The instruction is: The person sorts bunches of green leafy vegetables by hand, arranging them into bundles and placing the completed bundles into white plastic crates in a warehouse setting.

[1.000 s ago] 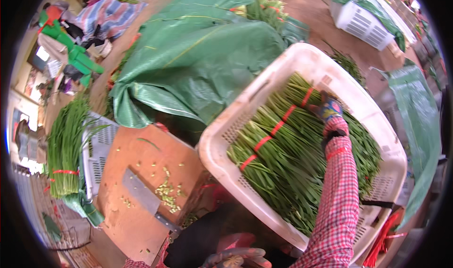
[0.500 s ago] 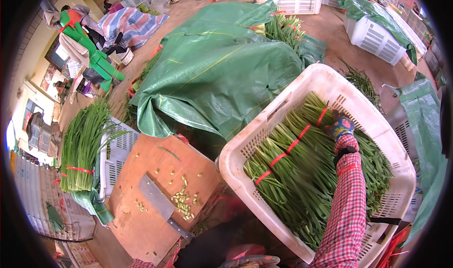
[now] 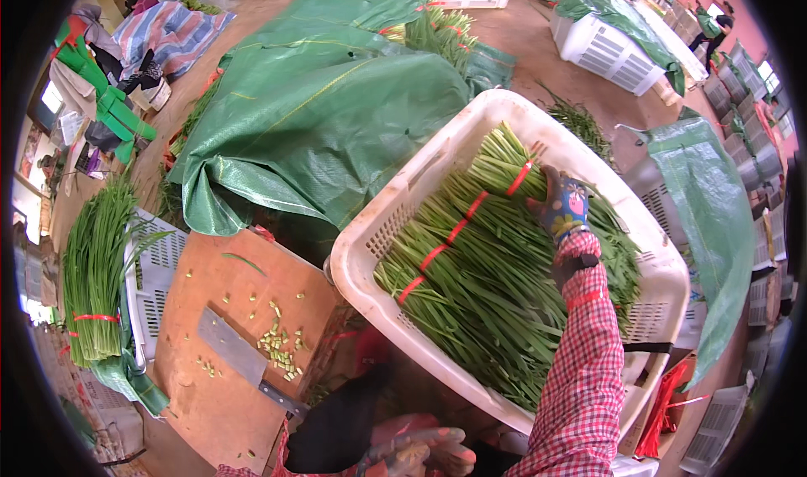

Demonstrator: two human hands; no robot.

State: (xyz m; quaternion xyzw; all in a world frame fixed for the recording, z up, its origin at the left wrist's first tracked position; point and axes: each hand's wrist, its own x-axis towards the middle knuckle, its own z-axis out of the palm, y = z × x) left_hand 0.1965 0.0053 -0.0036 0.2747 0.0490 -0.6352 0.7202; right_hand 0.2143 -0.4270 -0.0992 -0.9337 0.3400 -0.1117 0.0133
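Observation:
A large white plastic crate [image 3: 357, 254] holds several bundles of garlic chives [image 3: 471, 284], laid side by side and tied with red bands. My right hand [image 3: 565, 206], in a patterned glove, is closed around the right-hand bundle [image 3: 502, 166] just beside its red band. The cut stem end of that bundle sticks up a little above the others. At the lower edge, my gloved left hand [image 3: 420, 453] is held low in front of my body, fingers stretched out and nothing visible in them. A cleaver [image 3: 231, 345] lies on the wooden board [image 3: 197, 288] among cut stem ends.
A green tarp [image 3: 336, 115] covers a heap of chives beyond the crate. At left, a tied bundle [image 3: 97, 275] stands against another white crate [image 3: 160, 263]. Green sheeting [image 3: 702, 200] hangs over crates at right, with red ties [image 3: 664, 405] below it. A person [image 3: 716, 31] stands far right.
The view has swung right, so the scene sits further left. My right hand has closed around the right-hand bundle, and its stem end is raised. More of my left hand shows now.

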